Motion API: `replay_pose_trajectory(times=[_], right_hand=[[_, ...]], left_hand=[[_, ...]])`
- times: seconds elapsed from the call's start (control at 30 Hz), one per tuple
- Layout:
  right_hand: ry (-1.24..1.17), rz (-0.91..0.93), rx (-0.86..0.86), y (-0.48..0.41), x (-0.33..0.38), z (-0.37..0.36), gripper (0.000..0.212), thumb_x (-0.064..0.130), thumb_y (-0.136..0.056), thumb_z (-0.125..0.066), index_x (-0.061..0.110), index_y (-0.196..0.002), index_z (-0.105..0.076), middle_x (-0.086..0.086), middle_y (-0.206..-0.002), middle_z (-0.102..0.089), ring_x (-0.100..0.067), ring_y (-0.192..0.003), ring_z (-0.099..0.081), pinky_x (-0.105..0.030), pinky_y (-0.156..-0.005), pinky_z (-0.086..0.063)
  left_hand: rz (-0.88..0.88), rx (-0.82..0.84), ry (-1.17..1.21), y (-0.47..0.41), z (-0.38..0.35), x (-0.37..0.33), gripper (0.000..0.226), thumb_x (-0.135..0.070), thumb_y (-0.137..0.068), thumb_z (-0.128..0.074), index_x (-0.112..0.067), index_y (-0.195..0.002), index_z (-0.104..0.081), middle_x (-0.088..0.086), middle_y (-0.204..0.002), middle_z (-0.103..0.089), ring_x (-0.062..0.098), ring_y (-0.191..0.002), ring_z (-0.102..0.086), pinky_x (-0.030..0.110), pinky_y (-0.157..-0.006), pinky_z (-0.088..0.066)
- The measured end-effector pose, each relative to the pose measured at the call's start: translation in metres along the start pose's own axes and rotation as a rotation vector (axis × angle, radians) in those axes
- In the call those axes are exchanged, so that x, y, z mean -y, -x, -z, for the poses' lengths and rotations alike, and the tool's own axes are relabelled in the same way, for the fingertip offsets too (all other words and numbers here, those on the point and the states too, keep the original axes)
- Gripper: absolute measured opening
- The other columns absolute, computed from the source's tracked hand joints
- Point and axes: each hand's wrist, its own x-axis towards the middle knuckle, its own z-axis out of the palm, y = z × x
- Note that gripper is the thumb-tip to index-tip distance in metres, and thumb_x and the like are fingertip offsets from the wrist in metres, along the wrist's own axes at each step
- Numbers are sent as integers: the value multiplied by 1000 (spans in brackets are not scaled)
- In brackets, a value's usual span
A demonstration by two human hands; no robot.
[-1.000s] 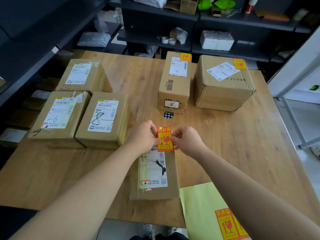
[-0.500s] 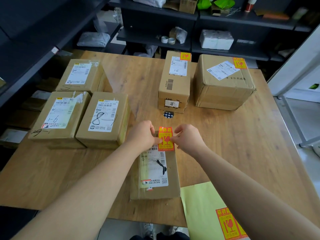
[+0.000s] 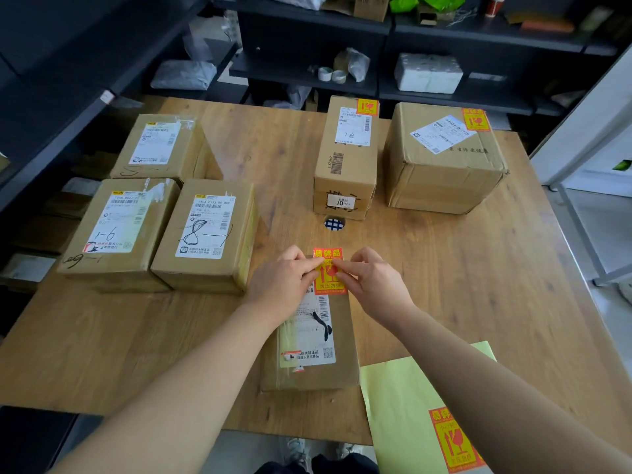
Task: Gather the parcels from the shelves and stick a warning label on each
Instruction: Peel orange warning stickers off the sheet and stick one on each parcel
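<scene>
A wooden surface (image 3: 478, 268) is seen, with two labelled parcels at its far side: a large parcel (image 3: 444, 172) and a tall parcel (image 3: 345, 172) just beside it. Three unlabelled parcels (image 3: 205, 234) are grouped at the left. A flat parcel (image 3: 345, 336) is laid near the front edge, with a yellow-green backing sheet (image 3: 393, 398) beside it. The left hand (image 3: 280, 285) and right hand (image 3: 376, 285) are curled, and a warning label (image 3: 329, 278) is pinched between their fingertips at the flat parcel's far end. Whether it is already stuck down cannot be told.
</scene>
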Motion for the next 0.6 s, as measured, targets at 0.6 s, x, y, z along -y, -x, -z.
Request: replay_pose_trajectory(times=[0.6], right_hand=[[251, 35, 138, -17, 5, 9, 38, 43, -101, -33, 34, -137, -43, 0, -121, -41, -13, -88, -49, -25, -70, -40]], left_hand=[[65, 208, -48, -23, 12, -2, 40, -41, -97, -45, -46, -137, -42, -5, -92, -43, 15, -81, -52, 28, -65, -38]])
